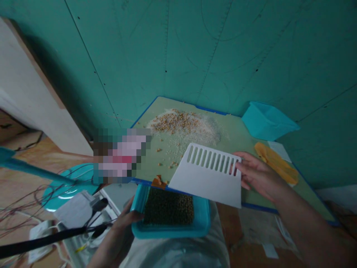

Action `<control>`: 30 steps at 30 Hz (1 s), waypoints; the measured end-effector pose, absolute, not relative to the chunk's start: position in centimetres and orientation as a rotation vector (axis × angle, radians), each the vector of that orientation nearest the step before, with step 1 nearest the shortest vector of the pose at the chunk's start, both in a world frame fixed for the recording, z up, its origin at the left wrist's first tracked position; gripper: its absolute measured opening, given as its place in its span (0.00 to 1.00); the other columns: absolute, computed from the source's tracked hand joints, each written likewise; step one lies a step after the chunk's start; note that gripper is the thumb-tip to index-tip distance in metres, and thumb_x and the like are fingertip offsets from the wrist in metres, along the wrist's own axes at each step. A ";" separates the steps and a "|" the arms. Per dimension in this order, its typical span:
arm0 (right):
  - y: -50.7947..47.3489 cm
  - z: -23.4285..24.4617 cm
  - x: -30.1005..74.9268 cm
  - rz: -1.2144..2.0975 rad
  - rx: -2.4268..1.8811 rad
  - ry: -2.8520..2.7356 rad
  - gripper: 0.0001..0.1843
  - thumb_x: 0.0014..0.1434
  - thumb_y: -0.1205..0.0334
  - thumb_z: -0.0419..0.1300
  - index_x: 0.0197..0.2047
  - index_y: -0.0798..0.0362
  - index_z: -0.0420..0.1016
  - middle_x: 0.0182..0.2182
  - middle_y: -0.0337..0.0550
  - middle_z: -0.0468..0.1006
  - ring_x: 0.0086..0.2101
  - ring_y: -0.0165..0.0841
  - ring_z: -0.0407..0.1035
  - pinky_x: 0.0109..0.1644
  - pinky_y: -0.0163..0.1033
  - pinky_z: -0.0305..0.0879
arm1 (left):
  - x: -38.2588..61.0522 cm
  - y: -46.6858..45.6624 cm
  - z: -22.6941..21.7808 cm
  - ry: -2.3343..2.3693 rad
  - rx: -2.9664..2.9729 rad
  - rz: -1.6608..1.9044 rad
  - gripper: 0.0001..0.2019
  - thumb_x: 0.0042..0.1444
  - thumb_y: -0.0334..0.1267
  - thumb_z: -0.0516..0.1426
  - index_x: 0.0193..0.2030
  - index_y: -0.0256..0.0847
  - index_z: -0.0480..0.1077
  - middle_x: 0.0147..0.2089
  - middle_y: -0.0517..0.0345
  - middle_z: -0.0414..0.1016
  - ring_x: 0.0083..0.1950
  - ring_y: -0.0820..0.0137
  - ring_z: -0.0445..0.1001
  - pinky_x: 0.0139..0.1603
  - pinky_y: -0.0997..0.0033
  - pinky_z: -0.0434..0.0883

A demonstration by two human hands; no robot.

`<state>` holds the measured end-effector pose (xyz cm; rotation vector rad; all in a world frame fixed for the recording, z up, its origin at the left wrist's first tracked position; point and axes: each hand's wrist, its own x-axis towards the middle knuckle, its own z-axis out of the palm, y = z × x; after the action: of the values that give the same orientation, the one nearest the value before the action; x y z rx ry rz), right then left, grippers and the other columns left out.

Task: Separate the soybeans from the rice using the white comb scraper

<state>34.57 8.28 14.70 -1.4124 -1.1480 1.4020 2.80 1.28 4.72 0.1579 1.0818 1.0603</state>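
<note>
My left hand [124,223] is closed on the left rim of a turquoise plastic tray [205,219], below the table's front edge. Dark green grains and some tan, pea-like ones [189,210] lie in the tray. In my right hand [255,173] is a flat white scraper [208,184] with a row of slots along its top, gripped at its right end. It slants over the table's front edge, its lower part above the tray. Farther back on the table [147,163] is a heap of round tan grains [178,121] mixed with small pale grains [206,130].
A turquoise open container [267,121] stands at the table's back right, with a crumpled orange-yellow bag [276,163] nearer me. A blurred pinkish item covers the left edge. Cables and a turquoise round base [52,197] are on the floor left. A green wall [181,48] rises behind.
</note>
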 end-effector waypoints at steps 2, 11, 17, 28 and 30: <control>9.0 15.0 34.5 1.351 -1.376 -1.131 0.21 0.47 0.54 0.67 0.42 0.50 0.66 0.25 0.37 0.73 0.20 0.25 0.63 0.15 0.28 0.54 | 2.8 1.3 4.7 1.071 0.165 1.056 0.36 0.33 0.31 0.62 0.55 0.46 0.68 0.36 0.59 0.84 0.44 0.50 0.78 0.40 0.59 0.74; 11.6 15.0 33.4 1.343 -1.279 -1.192 0.20 0.48 0.55 0.66 0.42 0.50 0.66 0.25 0.37 0.74 0.20 0.26 0.64 0.16 0.29 0.55 | 2.3 1.2 4.0 1.123 0.166 1.052 0.36 0.31 0.31 0.63 0.54 0.46 0.69 0.38 0.55 0.84 0.42 0.47 0.78 0.38 0.56 0.75; 11.6 15.1 33.1 1.370 -1.322 -1.218 0.22 0.46 0.54 0.67 0.42 0.51 0.66 0.24 0.36 0.73 0.20 0.27 0.65 0.16 0.29 0.55 | 2.2 1.3 3.5 1.131 0.186 1.077 0.35 0.31 0.30 0.63 0.53 0.45 0.70 0.38 0.54 0.83 0.41 0.47 0.78 0.39 0.54 0.75; 11.0 14.8 32.9 1.466 -1.344 -1.253 0.23 0.44 0.52 0.68 0.41 0.50 0.67 0.23 0.37 0.74 0.20 0.27 0.65 0.15 0.28 0.56 | 2.2 1.1 3.7 1.091 0.233 1.055 0.34 0.35 0.31 0.62 0.56 0.45 0.67 0.35 0.58 0.84 0.41 0.51 0.79 0.40 0.58 0.75; 11.0 14.9 32.8 1.479 -1.334 -1.254 0.23 0.44 0.52 0.68 0.40 0.50 0.67 0.23 0.37 0.74 0.20 0.27 0.65 0.15 0.28 0.56 | 2.2 1.1 3.6 1.076 0.240 1.062 0.34 0.36 0.32 0.62 0.56 0.45 0.67 0.35 0.58 0.84 0.42 0.51 0.79 0.41 0.59 0.75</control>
<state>32.79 11.00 14.88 -1.3344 -1.2544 1.4787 2.15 1.14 3.63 0.2398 1.0764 1.0615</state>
